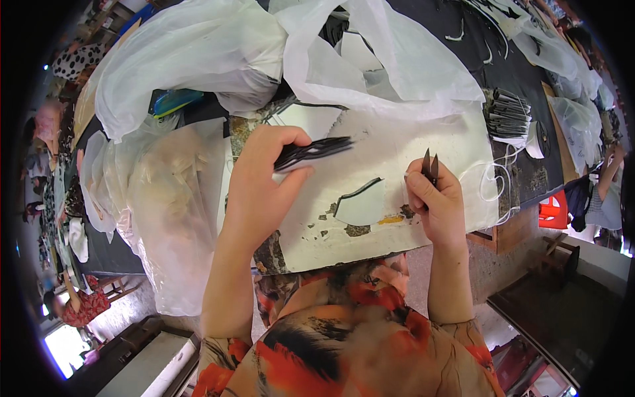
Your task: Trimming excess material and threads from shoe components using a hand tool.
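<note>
My left hand (261, 182) is closed around a bundle of thin black-edged pieces (321, 151), whose ends stick out to the right. Small dark thread snips (430, 165) stand point-up in my right hand (438, 198), the fingers wrapped round their lower part. Between the hands, a single white piece with a black bound edge (360, 202) lies flat on the worn white board (456, 142). Farther back, a larger white piece with black edging (307, 119) lies partly behind my left hand.
White plastic bags (192, 53) are heaped at the back, with an open one (423, 66) behind the board. A filled clear bag (172, 218) hangs at the left. On the right are a stack of black-edged pieces (508, 114) and loose white cord (489, 182).
</note>
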`<state>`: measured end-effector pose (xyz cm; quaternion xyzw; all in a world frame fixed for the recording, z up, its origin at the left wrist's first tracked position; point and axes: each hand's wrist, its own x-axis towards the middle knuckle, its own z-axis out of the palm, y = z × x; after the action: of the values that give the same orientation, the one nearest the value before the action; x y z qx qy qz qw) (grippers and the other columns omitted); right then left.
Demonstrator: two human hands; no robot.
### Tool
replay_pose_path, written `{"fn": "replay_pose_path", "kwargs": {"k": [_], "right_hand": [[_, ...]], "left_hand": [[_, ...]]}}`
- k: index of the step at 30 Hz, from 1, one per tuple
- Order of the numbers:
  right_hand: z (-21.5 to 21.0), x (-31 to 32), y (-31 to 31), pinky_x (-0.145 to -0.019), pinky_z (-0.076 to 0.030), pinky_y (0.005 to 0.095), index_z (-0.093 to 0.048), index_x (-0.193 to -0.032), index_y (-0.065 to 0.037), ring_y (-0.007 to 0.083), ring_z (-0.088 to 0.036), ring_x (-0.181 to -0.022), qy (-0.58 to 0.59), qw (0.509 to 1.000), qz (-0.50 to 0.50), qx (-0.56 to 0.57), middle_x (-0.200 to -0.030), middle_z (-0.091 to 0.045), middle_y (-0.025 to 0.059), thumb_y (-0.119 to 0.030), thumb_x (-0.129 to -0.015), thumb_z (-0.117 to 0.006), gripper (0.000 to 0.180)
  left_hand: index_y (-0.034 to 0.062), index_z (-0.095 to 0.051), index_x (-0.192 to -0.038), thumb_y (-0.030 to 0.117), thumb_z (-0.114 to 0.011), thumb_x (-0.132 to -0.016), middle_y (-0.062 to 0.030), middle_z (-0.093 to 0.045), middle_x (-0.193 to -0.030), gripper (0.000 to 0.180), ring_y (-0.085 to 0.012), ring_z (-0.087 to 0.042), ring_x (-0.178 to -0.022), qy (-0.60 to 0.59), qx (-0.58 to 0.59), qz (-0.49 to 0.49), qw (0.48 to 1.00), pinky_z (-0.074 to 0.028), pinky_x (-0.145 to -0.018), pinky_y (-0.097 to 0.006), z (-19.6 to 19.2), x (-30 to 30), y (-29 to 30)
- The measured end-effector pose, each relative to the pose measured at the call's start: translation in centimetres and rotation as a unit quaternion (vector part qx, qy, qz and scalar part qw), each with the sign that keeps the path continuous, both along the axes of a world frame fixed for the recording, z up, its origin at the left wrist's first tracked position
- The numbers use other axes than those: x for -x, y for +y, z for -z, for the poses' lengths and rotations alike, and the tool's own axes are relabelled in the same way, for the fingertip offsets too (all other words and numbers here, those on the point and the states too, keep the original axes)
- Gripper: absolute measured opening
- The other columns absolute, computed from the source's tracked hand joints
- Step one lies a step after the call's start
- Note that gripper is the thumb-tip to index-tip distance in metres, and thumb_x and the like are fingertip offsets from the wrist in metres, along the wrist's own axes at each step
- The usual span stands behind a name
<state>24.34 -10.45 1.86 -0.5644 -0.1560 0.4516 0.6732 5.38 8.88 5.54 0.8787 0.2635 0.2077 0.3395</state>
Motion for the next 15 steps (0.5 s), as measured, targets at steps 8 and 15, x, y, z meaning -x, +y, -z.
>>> {"fn": "replay_pose_path", "kwargs": {"k": [8, 15], "right_hand": [[0.1, 0.2, -0.2, -0.053, -0.029, 0.0190, -0.066, -0.100, -0.006, 0.0010, -0.041, -0.061, 0.011, 0.996, -0.048, 0.070, -0.072, -0.051, -0.0079, -0.018, -0.098, -0.070, 0.013], [0.6, 1.6, -0.1, -0.053, -0.030, 0.0188, -0.065, -0.103, -0.006, 0.0012, -0.041, -0.061, -0.053, 0.991, -0.081, 0.094, -0.071, -0.050, -0.0074, -0.021, -0.102, -0.065, 0.014]], "left_hand": [[0.0062, -0.061, -0.134, 0.010, -0.081, -0.082, -0.0062, -0.059, -0.120, 0.056, -0.0169, -0.060, -0.104, 0.008, 0.383, -0.010, 0.924, -0.050, -0.088, -0.028, 3.4, 1.0, -6.0], [0.0051, -0.069, -0.125, 0.020, -0.080, -0.081, -0.0106, -0.061, -0.119, 0.047, -0.0294, -0.058, -0.107, 0.030, -0.004, -0.015, 0.999, -0.050, -0.090, -0.038, 5.5, 2.2, -6.9]]}}
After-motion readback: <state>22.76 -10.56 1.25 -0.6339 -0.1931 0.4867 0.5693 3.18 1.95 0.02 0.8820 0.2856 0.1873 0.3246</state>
